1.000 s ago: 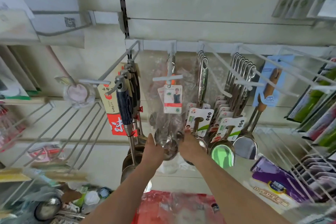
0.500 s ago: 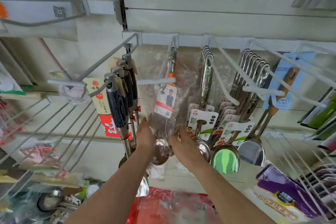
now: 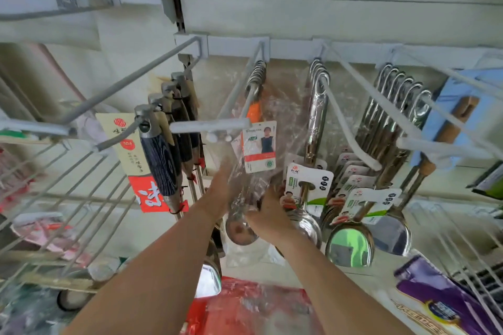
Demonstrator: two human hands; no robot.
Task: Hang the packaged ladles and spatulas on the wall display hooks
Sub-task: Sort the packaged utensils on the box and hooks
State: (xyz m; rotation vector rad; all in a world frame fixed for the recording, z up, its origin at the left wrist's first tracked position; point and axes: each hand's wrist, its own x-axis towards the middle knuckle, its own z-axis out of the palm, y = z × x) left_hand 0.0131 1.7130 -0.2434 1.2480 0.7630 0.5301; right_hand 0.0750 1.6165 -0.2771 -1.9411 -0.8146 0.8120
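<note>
Now, both arms are reaching up. The right hand (image 3: 268,216) is curling round the bagged ladle (image 3: 240,231) just above its bowl. The left hand (image 3: 221,190) is lying against the bag's other side, its grip too blurred to call. The ladle is hanging near vertical, bowl down, with its handle running up to the middle hook (image 3: 239,95) and its label (image 3: 260,145) facing us.

Shop, kitchenware aisle; white rail (image 3: 236,47) on wall carries long hooks (image 3: 130,80); below rail hang rows of identical steel ladles (image 3: 349,247), each w/ printed card tags (image 3: 295,174); bagged ladle (image 3: 241,228) under rail's middle has a brand card (image 3: 260,145); wire racks (image 3: 68,179) below-left of rail & purple packs (image 3: 435,296) below-right hold more stock.
</note>
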